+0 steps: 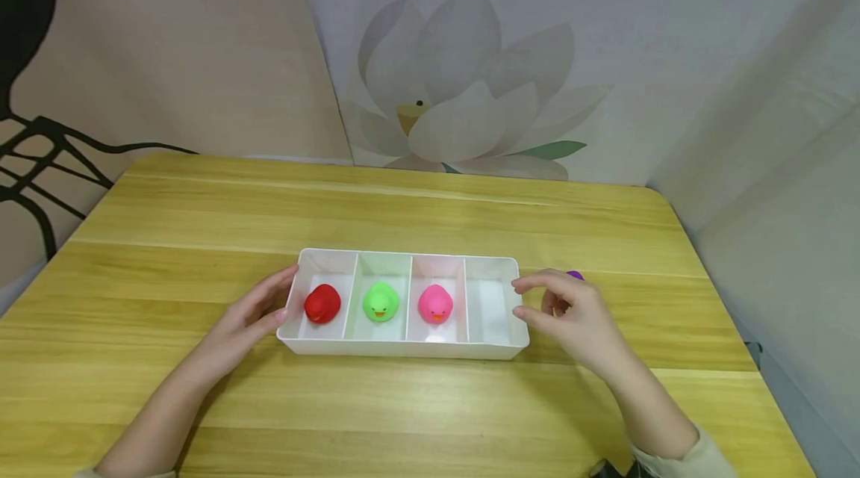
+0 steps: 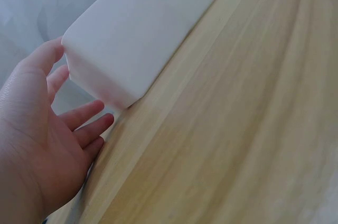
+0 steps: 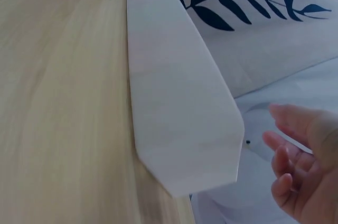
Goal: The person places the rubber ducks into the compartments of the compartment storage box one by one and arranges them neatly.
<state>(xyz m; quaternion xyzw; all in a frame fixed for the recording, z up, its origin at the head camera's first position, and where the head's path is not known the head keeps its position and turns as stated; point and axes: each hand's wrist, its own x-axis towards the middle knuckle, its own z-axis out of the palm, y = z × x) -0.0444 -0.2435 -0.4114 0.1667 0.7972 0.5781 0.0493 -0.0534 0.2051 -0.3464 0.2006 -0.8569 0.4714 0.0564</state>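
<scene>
A white plastic tray [image 1: 403, 348] with a row of compartments lies lengthwise on the table. From the left, its compartments hold a red rubber duck [image 1: 323, 304], a green rubber duck [image 1: 381, 302] and a pink rubber duck [image 1: 436, 305]; the rightmost one is bare. My left hand [image 1: 243, 320] touches the tray's left end with extended fingers, thumb toward the front corner. At the right end, my right hand [image 1: 567, 314] has its thumb and index finger spread by the rim; a gap separates it from the tray [image 3: 179, 86] in the right wrist view.
A small purple thing [image 1: 575, 275] peeks out behind the right hand, mostly hidden. The wooden table [image 1: 376, 418] reaches back to a curtain with a flower print [image 1: 463, 75]. A black chair [image 1: 33, 127] stands past the left edge. Something dark [image 1: 608, 469] shows by the right sleeve.
</scene>
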